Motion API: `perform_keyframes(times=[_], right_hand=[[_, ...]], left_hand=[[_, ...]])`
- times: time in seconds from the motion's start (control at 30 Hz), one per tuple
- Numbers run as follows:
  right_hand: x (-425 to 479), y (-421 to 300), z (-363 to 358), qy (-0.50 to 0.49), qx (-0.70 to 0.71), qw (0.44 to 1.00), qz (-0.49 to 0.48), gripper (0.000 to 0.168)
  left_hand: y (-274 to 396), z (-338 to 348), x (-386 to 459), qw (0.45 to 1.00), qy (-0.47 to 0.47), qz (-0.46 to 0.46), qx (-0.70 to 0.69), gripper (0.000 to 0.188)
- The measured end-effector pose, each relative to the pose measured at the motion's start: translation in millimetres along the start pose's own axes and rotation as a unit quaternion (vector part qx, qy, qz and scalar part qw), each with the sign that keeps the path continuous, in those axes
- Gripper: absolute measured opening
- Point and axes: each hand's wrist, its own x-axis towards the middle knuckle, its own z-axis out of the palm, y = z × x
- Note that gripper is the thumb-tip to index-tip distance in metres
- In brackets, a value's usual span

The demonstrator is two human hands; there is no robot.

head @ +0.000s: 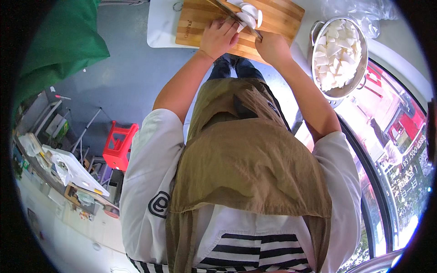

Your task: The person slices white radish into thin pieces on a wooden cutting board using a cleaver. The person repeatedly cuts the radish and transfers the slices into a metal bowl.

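Note:
My right hand [273,47] is closed round the handle of a kitchen knife [227,10], whose blade runs up and to the left across a wooden cutting board [280,20]. My left hand [220,37] rests on the board left of the blade, its fingertips against a white vegetable piece [241,26] beside the knife. Several white slices [250,12] lie on the far side of the blade. Right of the board, a metal colander [364,54] holds many cut white pieces [336,51]; what vegetable they are I cannot tell.
Clear plastic bags [368,17] lie beyond the colander. The board sits on a white table [160,27]. A red plastic stool [117,146] and a cluttered shelf stand at the left, with green cloth [65,44] above them. A glass window [403,170] is at the right.

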Motion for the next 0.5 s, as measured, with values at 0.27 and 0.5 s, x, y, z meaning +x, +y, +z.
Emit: perform_keyframes(times=[0.27, 0.5], right_hand=[[-20, 1, -11, -0.004, -0.01, 1.0, -0.025, 0.033], [-1, -3, 2, 0.013, 0.006, 1.0, -0.008, 0.034]], left_hand=[[-2, 1, -7, 1.0, 0.016, -0.002, 0.005, 0.033], [-1, 3, -1, 0.999, 0.034, 0.017, -0.001, 0.032]])
